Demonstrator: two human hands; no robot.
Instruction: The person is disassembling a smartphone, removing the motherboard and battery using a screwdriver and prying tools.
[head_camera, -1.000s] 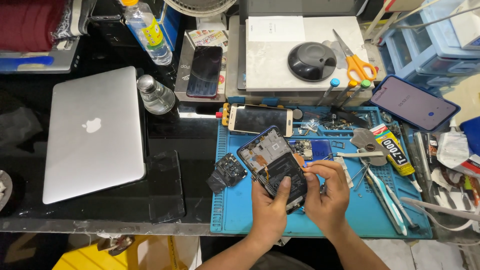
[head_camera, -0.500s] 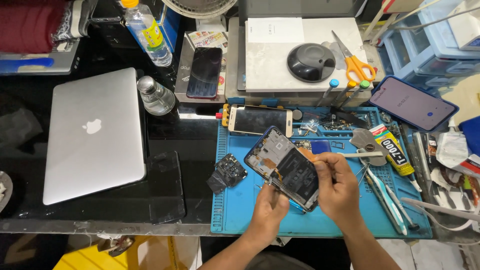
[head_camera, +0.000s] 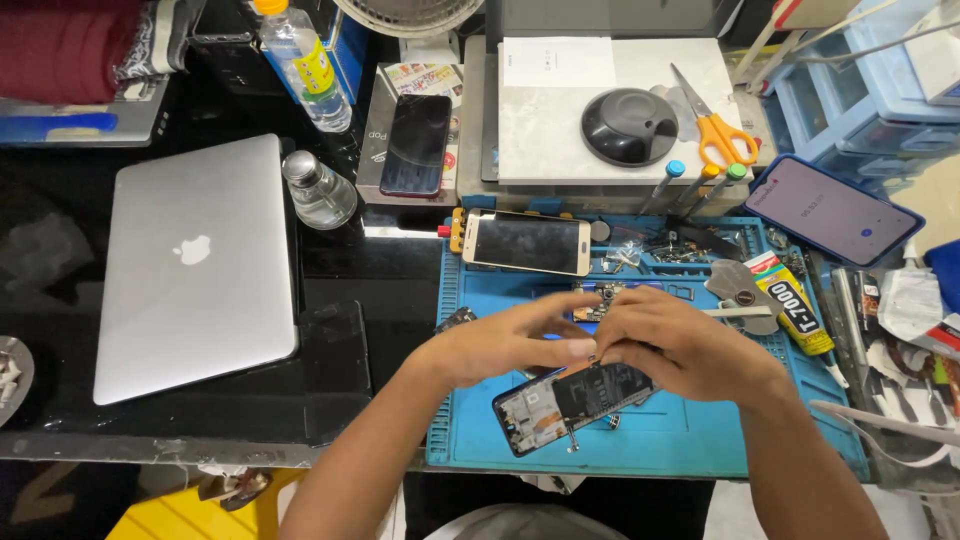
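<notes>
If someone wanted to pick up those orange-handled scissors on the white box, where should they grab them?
Probably by the orange handles of the scissors, coming from the near side. The scissors lie flat on the white box with the loops nearest the person and the blades pointing away, next to the black dome. The loops are wide, rounded and free of clutter, so fingers can slip in without touching an edge.

A closed silver laptop (head_camera: 195, 265) is parked at the left of the frame, with a small glass bottle (head_camera: 318, 190) just beside its upper right corner. A plastic water bottle (head_camera: 300, 60) is seen at the upper left. Orange-handled scissors (head_camera: 715, 125) and a black dome-shaped thing (head_camera: 628, 125) are laid on a white slab (head_camera: 545, 120) at upper middle. A gold-edged phone (head_camera: 527, 243) is set on the blue mat (head_camera: 700, 430), and a phone with a lit screen (head_camera: 832, 210) is left at the upper right.
</notes>
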